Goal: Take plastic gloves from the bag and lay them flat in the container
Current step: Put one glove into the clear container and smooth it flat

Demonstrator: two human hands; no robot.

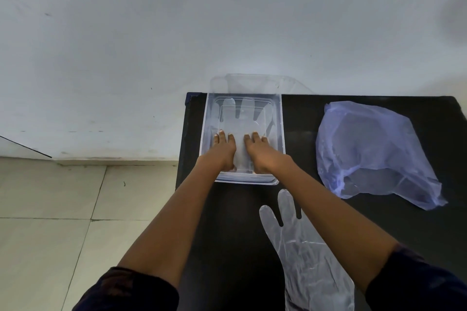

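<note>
Near glove: a second clear, crinkled plastic glove (307,257) is laid flat on the black tabletop (379,222), below the hands and partly crossed by the right forearm.
Left hand (223,150): pressed palm-down, fingers extended, nothing grasped, on the thin transparent plastic glove (238,118) inside the clear rectangular plastic container (205,134).
Right hand (259,150): likewise flattened and ungripped, just beside the left, on the same glove.
Glove in container: spread flat, its fingers directed away beyond the fingertips.
Bag: a translucent bluish plastic bag (374,151) is seen right of the hands, apart from the container.
Lid: a clear lid (252,83) is propped beyond the container.
</note>
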